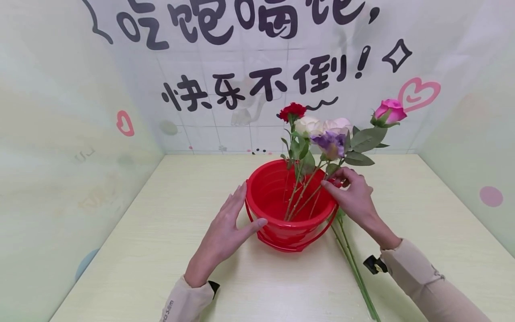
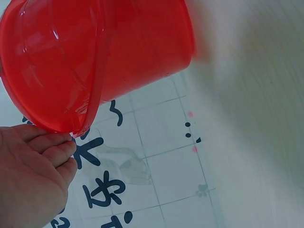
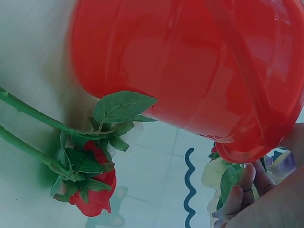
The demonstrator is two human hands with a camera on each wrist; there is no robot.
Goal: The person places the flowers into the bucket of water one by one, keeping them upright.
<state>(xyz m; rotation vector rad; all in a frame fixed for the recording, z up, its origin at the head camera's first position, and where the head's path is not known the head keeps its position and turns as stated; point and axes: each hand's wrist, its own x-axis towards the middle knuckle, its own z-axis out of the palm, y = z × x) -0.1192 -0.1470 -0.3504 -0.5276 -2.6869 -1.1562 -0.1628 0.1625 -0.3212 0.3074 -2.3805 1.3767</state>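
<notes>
A red bucket (image 1: 287, 233) stands on the table, its handle hanging down the near side. My left hand (image 1: 226, 229) rests on the left rim with fingers extended and thumb at the front edge; the left wrist view shows its fingertips at the rim. At the right rim, my right hand (image 1: 356, 197) pinches the stem of a pink rose (image 1: 389, 112) between thumb and fingers. The rose leans out to the right, above the rim. In the bucket, a red carnation (image 1: 293, 112), pale flowers (image 1: 309, 126) and a purple flower (image 1: 331, 144) lean towards the back.
Green stems (image 1: 355, 270) lie on the table (image 1: 169, 250) right of the bucket. In the right wrist view they end in a red rose (image 3: 97, 190) with leaves beside the bucket. A printed sheet (image 1: 225, 134) covers the back wall, with pale walls at both sides.
</notes>
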